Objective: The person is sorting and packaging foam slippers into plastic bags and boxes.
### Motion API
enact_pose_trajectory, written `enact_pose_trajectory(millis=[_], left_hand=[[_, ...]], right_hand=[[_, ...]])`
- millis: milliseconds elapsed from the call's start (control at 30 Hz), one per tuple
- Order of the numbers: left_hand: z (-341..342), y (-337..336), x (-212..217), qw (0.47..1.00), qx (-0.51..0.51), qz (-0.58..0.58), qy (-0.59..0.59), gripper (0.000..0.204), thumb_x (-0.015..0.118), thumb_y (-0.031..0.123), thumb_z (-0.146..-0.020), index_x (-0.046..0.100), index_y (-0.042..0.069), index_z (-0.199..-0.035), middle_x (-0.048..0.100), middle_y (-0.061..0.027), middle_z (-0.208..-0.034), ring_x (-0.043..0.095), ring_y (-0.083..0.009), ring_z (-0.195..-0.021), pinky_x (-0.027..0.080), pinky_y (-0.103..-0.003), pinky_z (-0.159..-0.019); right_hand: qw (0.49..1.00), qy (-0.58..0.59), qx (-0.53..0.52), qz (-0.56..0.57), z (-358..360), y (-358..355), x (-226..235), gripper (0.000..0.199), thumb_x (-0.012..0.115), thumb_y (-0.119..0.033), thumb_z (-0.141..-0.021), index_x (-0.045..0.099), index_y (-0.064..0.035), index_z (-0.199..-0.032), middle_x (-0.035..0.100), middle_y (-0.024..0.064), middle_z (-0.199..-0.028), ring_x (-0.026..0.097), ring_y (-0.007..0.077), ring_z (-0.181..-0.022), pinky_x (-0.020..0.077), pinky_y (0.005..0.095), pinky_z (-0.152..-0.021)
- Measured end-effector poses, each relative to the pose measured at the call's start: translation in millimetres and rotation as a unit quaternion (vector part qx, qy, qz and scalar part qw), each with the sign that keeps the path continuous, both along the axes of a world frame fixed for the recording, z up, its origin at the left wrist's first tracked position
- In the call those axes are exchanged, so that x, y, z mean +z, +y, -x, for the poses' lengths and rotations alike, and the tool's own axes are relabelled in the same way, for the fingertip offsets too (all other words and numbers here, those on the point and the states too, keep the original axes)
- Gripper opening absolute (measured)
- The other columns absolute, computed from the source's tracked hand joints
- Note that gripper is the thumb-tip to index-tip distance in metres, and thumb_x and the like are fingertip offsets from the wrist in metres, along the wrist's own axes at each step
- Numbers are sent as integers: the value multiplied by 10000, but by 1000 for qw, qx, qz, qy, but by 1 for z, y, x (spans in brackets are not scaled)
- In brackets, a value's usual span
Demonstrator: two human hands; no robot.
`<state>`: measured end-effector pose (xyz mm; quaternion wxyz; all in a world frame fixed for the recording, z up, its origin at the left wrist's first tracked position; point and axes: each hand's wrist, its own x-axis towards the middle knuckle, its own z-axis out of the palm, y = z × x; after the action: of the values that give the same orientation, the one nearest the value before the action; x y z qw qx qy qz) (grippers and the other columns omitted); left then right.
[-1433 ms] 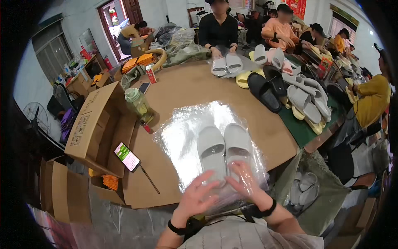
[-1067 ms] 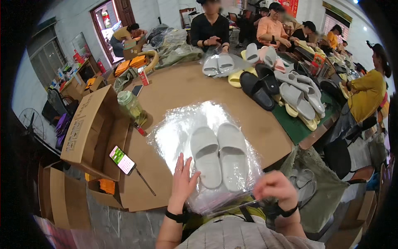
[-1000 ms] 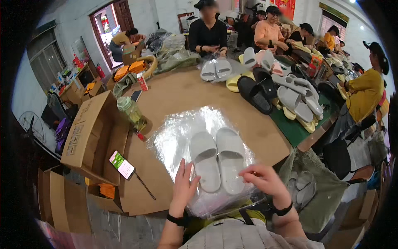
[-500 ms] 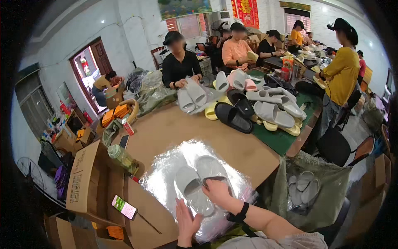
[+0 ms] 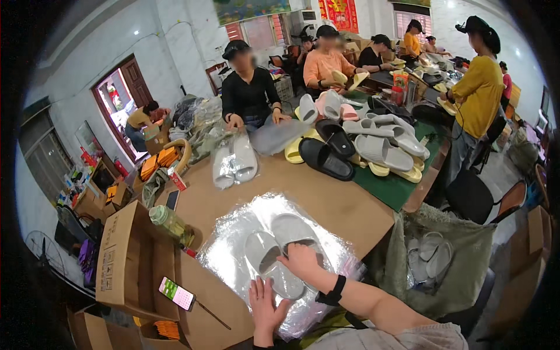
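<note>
Two grey slide slippers lie side by side on a stack of shiny clear plastic bags in front of me. My right hand is closed, fingers curled into the foot opening of the right slipper; its fingertips are partly hidden. Flat beside the heel of the left slipper rests my left hand, fingers stretched out over the plastic and nothing held in it.
An open cardboard box, a green-lidded bottle and a phone are at my left. Across the table a co-worker handles bagged slippers. Loose slippers are heaped far right; a green sack stands nearer.
My left hand has shifted slightly up and right alongside the slippers. My right hand stays at the right slipper. The co-worker's bagged pair has come down flat on the table, farther left.
</note>
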<state>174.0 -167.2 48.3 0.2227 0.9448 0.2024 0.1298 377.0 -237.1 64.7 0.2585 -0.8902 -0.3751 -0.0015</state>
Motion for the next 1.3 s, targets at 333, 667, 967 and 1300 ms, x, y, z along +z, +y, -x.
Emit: enact_pose_trajectory(millis=[333,667,967,1300], left_hand=[[2,-1,-13,997,16,41,-57,972,710,429,-804,258,-48,-1521,306,-293,-1558,204,-493,-1468,130,-565,-1209],[5,3,-24,996,4,22,-83,937,665,488,-851,311,-96,-1492,292,-314,-1566,206,-513,-1466,116,-564,-1207],[4,-7,-9,999,-8,14,-48,922,714,406,-849,287,-56,-1523,281,-301,-1576,201,-506,-1462,167,-552,-1205],[8,-4,-10,999,5,-8,-48,864,695,400,-872,321,-40,-1513,329,-283,-1559,238,-470,-1463,185,-526,-1210]], right_hand=[[995,5,5,-98,-6,-7,-10,330,657,-375,-870,640,-56,-785,671,149,-725,672,355,-705,529,475,-640],[979,101,-75,-159,-22,-96,10,282,701,-325,-823,652,-49,-792,671,139,-724,656,341,-678,517,428,-635],[881,38,-283,-377,-81,-320,-5,218,667,-53,-793,503,-14,-654,470,-51,-609,423,61,-573,343,275,-516],[819,-62,-571,-9,-93,-498,-98,342,714,-335,-849,671,4,-848,695,188,-811,656,418,-794,512,511,-743]])
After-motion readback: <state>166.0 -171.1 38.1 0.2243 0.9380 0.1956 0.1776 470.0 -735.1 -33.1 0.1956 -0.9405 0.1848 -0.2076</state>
